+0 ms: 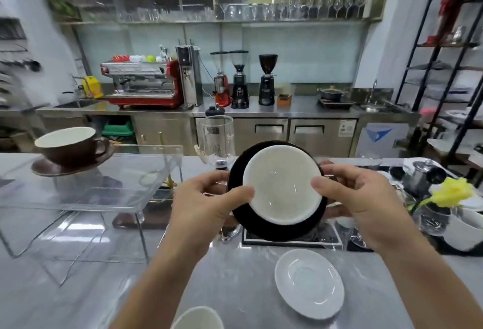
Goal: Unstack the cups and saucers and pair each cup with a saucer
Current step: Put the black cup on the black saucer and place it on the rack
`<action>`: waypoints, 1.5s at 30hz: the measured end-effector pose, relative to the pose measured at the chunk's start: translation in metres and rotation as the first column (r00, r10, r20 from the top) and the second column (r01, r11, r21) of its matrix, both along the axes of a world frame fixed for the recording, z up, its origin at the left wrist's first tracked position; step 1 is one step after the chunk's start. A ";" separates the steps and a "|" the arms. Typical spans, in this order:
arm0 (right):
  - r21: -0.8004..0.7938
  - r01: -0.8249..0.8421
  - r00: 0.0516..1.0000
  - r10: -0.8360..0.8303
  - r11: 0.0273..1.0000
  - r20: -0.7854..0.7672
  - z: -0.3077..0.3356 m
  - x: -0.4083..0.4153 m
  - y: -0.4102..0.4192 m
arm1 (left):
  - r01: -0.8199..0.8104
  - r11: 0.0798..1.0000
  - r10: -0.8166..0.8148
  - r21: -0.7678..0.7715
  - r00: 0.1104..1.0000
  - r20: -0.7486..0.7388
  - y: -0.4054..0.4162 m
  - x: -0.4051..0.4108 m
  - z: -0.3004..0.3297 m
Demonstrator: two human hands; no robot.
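A black saucer (277, 226) with a white-lined cup (282, 185) sitting on it is held up in the air above the worktop (235, 271), tilted toward the camera so the cup's pale inside shows; the left hand (206, 206) has a grip on the saucer's left edge, thumb lying against the cup's rim, and the right hand (358, 200) grips the right edge likewise, thumb tip on the cup's rim; both grips are closed round the pair. Below the right hand and nearer the person, a white saucer (309, 283) lies flat on the worktop; below the left hand, at the bottom edge, the rim of a white cup (198, 318) shows. Well to the left of the left hand, a brown cup (69, 144) sits on a brown saucer (65, 166) on top of a clear acrylic stand (86, 187). Behind the held pair stands a glass vessel (217, 138); right of the right hand, a yellow flower (452, 192) in a glass.
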State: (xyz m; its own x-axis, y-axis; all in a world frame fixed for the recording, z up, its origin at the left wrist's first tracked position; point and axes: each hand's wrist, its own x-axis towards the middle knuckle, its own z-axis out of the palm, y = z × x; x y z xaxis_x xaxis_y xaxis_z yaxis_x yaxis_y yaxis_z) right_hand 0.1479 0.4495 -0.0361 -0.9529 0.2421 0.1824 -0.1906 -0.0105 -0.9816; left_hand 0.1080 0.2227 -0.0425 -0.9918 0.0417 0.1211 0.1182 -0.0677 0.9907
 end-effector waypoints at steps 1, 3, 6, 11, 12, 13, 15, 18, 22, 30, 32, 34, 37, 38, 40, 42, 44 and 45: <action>0.003 -0.024 0.999 0.025 1.000 -0.021 0.008 -0.004 -0.006 | -0.014 1.000 0.014 0.001 1.000 -0.019 -0.007 -0.002 0.007; -0.002 -0.054 0.997 0.054 0.999 -0.053 0.022 -0.010 -0.015 | -0.028 1.000 0.028 0.015 0.998 -0.047 -0.017 -0.004 0.019; 0.019 -0.093 0.991 0.094 0.995 -0.092 0.039 -0.020 -0.029 | -0.058 0.998 0.060 0.017 0.994 -0.092 -0.033 -0.005 0.037; 0.031 -0.168 0.976 0.170 0.985 -0.136 0.058 -0.038 -0.058 | -0.126 0.992 0.122 -0.013 0.979 -0.163 -0.065 -0.005 0.061; 0.033 -0.183 0.972 0.186 0.983 -0.142 0.060 -0.041 -0.063 | -0.136 0.991 0.131 -0.017 0.976 -0.173 -0.071 -0.004 0.064; 0.039 -0.199 0.968 0.203 0.979 -0.146 0.062 -0.044 -0.070 | -0.145 0.989 0.140 -0.017 0.974 -0.180 -0.078 -0.004 0.066; 0.048 -0.225 0.962 0.229 0.973 -0.149 0.065 -0.050 -0.084 | -0.161 0.987 0.156 -0.014 0.970 -0.186 -0.092 -0.006 0.070; 0.051 -0.239 0.957 0.244 0.970 -0.154 0.067 -0.060 -0.108 | -0.187 0.982 0.181 -0.016 0.966 -0.187 -0.116 -0.009 0.073; 0.070 -0.270 0.950 0.277 0.960 -0.147 0.072 -0.071 -0.135 | -0.201 0.979 0.196 -0.010 0.963 -0.187 -0.144 -0.015 0.076; 0.079 -0.327 0.932 0.335 0.942 -0.136 0.078 -0.093 -0.197 | -0.251 0.968 0.248 0.011 0.949 -0.195 -0.206 -0.026 0.075; 0.084 -0.334 0.931 0.343 0.939 -0.125 0.078 -0.099 -0.208 | -0.252 0.967 0.252 0.023 0.951 -0.181 -0.217 -0.030 0.074; 0.096 -0.338 0.932 0.347 0.936 -0.108 0.077 -0.106 -0.215 | -0.252 0.967 0.253 0.024 0.953 -0.165 -0.225 -0.035 0.071; 0.129 -0.345 0.934 0.354 0.930 -0.055 0.072 -0.118 -0.225 | -0.255 0.966 0.257 0.029 0.960 -0.114 -0.236 -0.047 0.062; 0.145 -0.353 0.932 0.361 0.924 -0.030 0.070 -0.122 -0.227 | -0.265 0.964 0.267 0.030 0.959 -0.092 -0.238 -0.052 0.059; 0.179 -0.362 0.931 0.364 0.915 0.026 0.067 -0.132 -0.230 | -0.289 0.957 0.290 0.031 0.956 -0.050 -0.242 -0.061 0.050; 0.213 -0.370 0.929 0.361 0.904 0.081 0.064 -0.140 -0.231 | -0.308 0.951 0.309 0.024 0.951 -0.014 -0.245 -0.070 0.043; 0.257 -0.382 0.924 0.359 0.888 0.134 0.061 -0.148 -0.231 | -0.303 0.953 0.303 0.011 0.953 0.017 -0.246 -0.076 0.038; 0.285 -0.391 0.920 0.359 0.875 0.159 0.061 -0.152 -0.231 | -0.298 0.955 0.298 0.005 0.954 0.030 -0.247 -0.078 0.036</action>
